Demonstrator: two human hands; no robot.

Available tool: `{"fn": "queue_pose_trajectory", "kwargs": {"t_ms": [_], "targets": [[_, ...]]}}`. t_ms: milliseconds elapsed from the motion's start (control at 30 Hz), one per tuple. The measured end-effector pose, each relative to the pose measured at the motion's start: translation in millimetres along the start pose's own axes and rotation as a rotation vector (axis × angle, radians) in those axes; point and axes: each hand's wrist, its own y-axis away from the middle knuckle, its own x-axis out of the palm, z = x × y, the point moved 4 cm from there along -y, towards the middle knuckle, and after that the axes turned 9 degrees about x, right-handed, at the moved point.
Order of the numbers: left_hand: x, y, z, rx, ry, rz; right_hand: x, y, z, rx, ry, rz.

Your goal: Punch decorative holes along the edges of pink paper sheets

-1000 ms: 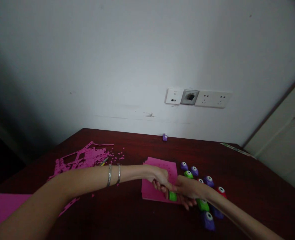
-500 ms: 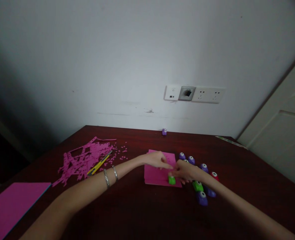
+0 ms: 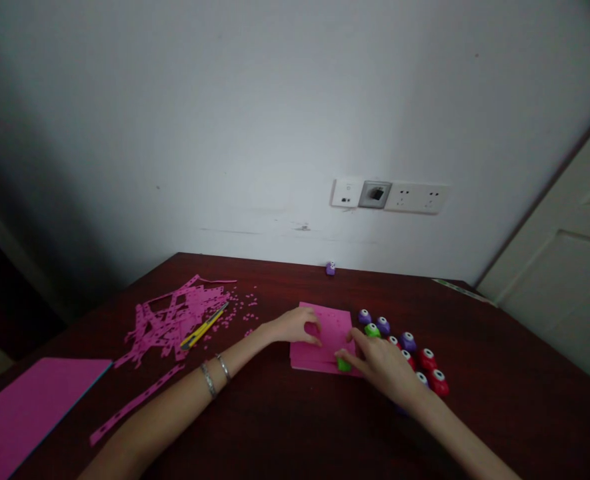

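A: Nearest you, what is logged?

B: A long holed pink strip point(image 3: 135, 405) lies on the dark table point(image 3: 275, 427), with a large pink sheet point(image 3: 39, 407) at your left.

A: And your hands?

B: Your left hand point(image 3: 295, 327) is curved over the pink stack point(image 3: 325, 337), thumb and fingers apart, nothing seen between them. Your right hand point(image 3: 382, 363) has fingertips at a small green block point(image 3: 343, 365) on the stack's near right part. Whether they pinch it or merely rest on it, I cannot tell; the hand hides part of it.

A: Risks there?

B: My estimate: the stack's edges are not flush, so a sideways push on the block could make the upper sheets slide. With your left fingers so loosely placed, little seems to brace them.

A: Beside the hands?

B: Red blocks point(image 3: 427, 360) and purple blocks point(image 3: 408, 343) with eye-like tops crowd your right wrist; a wide swing of it could knock them. On your left, a yellow cutter point(image 3: 205, 327) lies against pink scraps point(image 3: 169, 323). Reaching there carelessly might nick your forearm, if its blade is out; that I can't confirm.

A: Farthest?

B: One small purple piece point(image 3: 330, 269) near the wall point(image 3: 255, 133), well apart from your hands.
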Motion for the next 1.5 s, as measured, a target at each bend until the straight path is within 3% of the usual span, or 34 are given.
{"fn": "queue_pose_trajectory", "kwargs": {"t_ms": [167, 533, 1100, 1233, 1367, 1500], "targets": [[4.1, 4, 5, 0.014, 0.111, -0.095, -3, 7, 3, 0.119, 0.116, -0.063], [4.0, 7, 1, -0.035, 0.138, -0.123, 13, 11, 6, 0.207, 0.136, 0.012], [9.1, 9, 8, -0.038, 0.130, -0.144, 15, 20, 22, 0.118, 0.107, 0.047], [9.3, 9, 8, -0.029, 0.130, -0.151, 5, 24, 28, 0.074, 0.072, 0.061], [9.8, 9, 9, -0.046, 0.127, -0.150, -21, 10, 0, 0.180, 0.052, 0.014], [9.6, 10, 8, -0.035, 0.146, -0.133, -41, -12, -74, 0.441, 0.082, -0.053]]}}
